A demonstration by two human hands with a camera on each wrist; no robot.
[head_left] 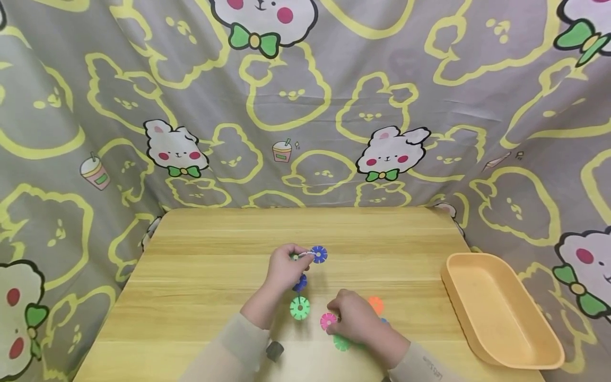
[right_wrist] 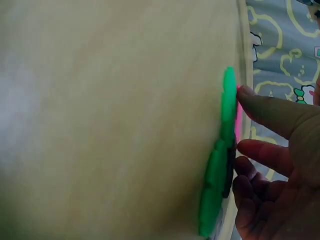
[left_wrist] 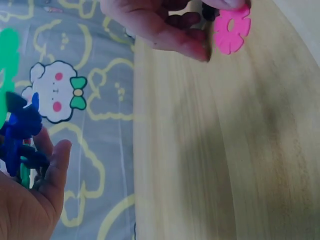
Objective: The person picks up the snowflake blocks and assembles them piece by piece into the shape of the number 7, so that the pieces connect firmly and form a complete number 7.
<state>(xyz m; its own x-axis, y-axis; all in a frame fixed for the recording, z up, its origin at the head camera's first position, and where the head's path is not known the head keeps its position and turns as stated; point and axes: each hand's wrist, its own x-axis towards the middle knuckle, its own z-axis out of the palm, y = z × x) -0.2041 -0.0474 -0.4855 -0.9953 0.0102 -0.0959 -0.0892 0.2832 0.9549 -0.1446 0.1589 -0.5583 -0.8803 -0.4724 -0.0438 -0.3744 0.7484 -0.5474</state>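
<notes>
On the bench [head_left: 215, 265], the left hand [head_left: 284, 269] pinches a linked disc chain [head_left: 302, 282]; at its four o'clock, the right hand [head_left: 361, 319] has fingers closed on a pink disc [head_left: 325, 320]. The right sleeve [head_left: 416, 364] bears tiny, illegible lettering.

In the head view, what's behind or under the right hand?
Past the right hand peek an orange disc, a blue piece and a green disc; its fingertips pinch a pink disc. Whatever lies fully beneath the palm is covered.
</notes>
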